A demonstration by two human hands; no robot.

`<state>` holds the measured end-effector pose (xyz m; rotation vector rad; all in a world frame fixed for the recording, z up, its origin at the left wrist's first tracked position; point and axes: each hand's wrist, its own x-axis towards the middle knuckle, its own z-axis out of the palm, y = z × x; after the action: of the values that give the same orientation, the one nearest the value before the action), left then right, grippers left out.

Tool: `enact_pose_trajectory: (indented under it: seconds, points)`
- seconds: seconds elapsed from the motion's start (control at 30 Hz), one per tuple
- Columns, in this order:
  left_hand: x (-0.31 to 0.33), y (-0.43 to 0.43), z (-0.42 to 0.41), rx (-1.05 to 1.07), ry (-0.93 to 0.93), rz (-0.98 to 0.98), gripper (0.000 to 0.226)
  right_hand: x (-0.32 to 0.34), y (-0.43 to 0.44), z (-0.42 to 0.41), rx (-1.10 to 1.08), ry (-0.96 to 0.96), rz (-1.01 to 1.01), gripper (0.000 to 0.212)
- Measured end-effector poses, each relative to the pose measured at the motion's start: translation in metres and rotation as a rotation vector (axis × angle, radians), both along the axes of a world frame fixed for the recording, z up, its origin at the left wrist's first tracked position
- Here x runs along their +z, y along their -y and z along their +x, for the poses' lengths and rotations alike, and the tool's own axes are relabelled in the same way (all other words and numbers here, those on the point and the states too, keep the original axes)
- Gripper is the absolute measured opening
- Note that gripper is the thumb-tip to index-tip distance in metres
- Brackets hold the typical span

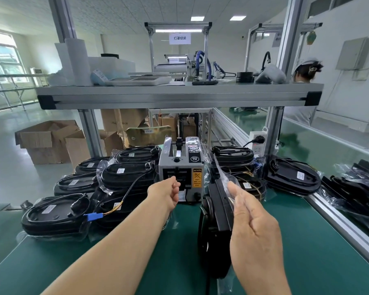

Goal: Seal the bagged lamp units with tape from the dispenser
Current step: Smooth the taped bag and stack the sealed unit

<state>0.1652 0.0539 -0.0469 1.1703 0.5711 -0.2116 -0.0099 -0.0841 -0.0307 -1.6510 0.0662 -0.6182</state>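
Note:
A grey tape dispenser (181,171) stands on the green mat at mid-table. My left hand (167,191) reaches to its front outlet, fingers curled at the slot; whether it pinches a tape piece I cannot tell. My right hand (249,222) holds the clear bag flap (223,177) of a black lamp unit (215,226) that stands on edge just in front of the dispenser. Several bagged lamp units (55,216) lie stacked to the left of the dispenser, and more bagged lamp units (294,177) lie to its right.
An aluminium-framed shelf (179,94) spans overhead with foam rolls and equipment on it. A power strip (257,142) hangs on the right post. Cardboard boxes (49,141) sit on the floor at the left. A person in a white cap (304,71) works at the far right.

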Motion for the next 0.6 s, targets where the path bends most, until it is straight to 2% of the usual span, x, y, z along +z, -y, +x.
enact_pose_trajectory:
  seconds: [0.13,0.2,0.27,0.37,0.43,0.5,0.6]
  points:
    - [-0.003,0.005,0.015,0.035,-0.018,-0.074,0.026,0.000,0.002,0.001,-0.008,0.001,0.006,0.034]
    - [-0.003,0.007,0.020,0.142,-0.019,-0.156,0.034,0.000,0.002,0.001,-0.005,0.004,0.003,0.034]
    - [-0.002,0.011,0.024,0.254,-0.028,-0.206,0.029,-0.001,0.002,0.000,-0.008,0.013,0.001,0.035]
    - [-0.005,0.022,0.020,0.269,0.073,-0.098,0.021,-0.001,0.003,0.000,-0.025,0.024,-0.005,0.035]
    - [-0.005,0.021,0.011,0.344,0.089,-0.093,0.020,-0.002,0.005,0.000,-0.021,0.032,-0.004,0.036]
    - [0.002,0.016,-0.003,0.243,0.183,-0.075,0.019,-0.002,0.005,-0.001,-0.010,0.041,0.008,0.036]
    - [0.018,0.003,-0.041,-0.117,0.401,-0.090,0.012,-0.002,0.004,-0.003,-0.003,0.077,0.036,0.036]
